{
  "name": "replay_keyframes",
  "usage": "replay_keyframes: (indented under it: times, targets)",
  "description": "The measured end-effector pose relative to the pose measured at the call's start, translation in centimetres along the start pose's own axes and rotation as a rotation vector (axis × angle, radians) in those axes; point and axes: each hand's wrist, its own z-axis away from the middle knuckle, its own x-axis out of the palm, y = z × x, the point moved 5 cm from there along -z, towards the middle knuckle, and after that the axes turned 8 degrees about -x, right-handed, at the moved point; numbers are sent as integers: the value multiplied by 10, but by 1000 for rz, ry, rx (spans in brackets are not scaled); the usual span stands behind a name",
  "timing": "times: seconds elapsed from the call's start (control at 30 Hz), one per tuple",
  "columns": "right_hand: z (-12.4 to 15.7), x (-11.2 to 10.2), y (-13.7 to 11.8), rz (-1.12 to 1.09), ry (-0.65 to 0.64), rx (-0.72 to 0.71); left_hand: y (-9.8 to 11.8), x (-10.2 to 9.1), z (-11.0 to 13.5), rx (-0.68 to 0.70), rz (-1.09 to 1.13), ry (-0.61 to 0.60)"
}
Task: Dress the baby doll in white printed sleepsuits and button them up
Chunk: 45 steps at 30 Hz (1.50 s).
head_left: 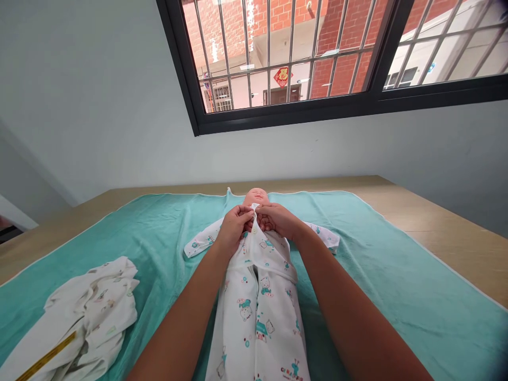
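Note:
A baby doll (254,197) lies on its back on a teal towel (377,275), dressed in a white printed romper (257,307). My left hand (233,227) and my right hand (278,218) meet at the doll's neck. Both are closed in a pinch on the two edges of the romper's collar, just below the chin. The doll's arms spread out to either side under my wrists, and my forearms hide part of its chest.
A crumpled white printed garment (91,307) with a yellow tape measure (45,359) on it lies at the near left of the towel. The towel covers a wooden table (448,233) against a white wall. A barred window (317,58) is above.

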Motion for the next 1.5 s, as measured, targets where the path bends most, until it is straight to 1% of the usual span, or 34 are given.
replay_keyframes:
  times: [0.17, 0.27, 0.43, 0.6, 0.73, 0.87, 0.97, 1.03, 1.1, 1.2, 1.3, 1.4, 1.5]
  targets:
    - [3, 0, -3, 32, -83, -42, -1, -2, -1, -8, 36, -25]
    - [4, -1, -5, 120, -96, -75, -1, -2, 0, -11, 50, -36]
    - [5, -3, -9, 335, -35, -144, -1, -6, -2, -4, 29, -52]
    - [3, -1, -8, 397, 54, -182, 1, -8, -2, -20, -5, -78]
    - [2, 2, -11, 464, 62, -180, 2, -8, -1, -11, -30, -96]
    - [2, 4, -17, 572, 70, -166, 2, -8, -1, 19, -88, -85]
    - [2, 5, -21, 680, 70, -160, 2, -8, 0, 41, -191, -67]
    - [1, 7, -22, 744, 66, -158, 4, -8, 0, 61, -305, -44]
    - [0, 9, -22, 789, 55, -155, 9, -8, 2, 115, -495, 14]
    - [-1, 12, -22, 827, 37, -160, 20, -3, 8, 240, -866, 122]
    - [-1, 14, -24, 861, 35, -167, 27, 3, 15, 288, -1125, 173]
    - [0, 17, -27, 925, 27, -199, 31, 7, 20, 293, -1238, 192]
    - [1, 19, -30, 970, 28, -262, 33, 6, 21, 295, -1271, 203]
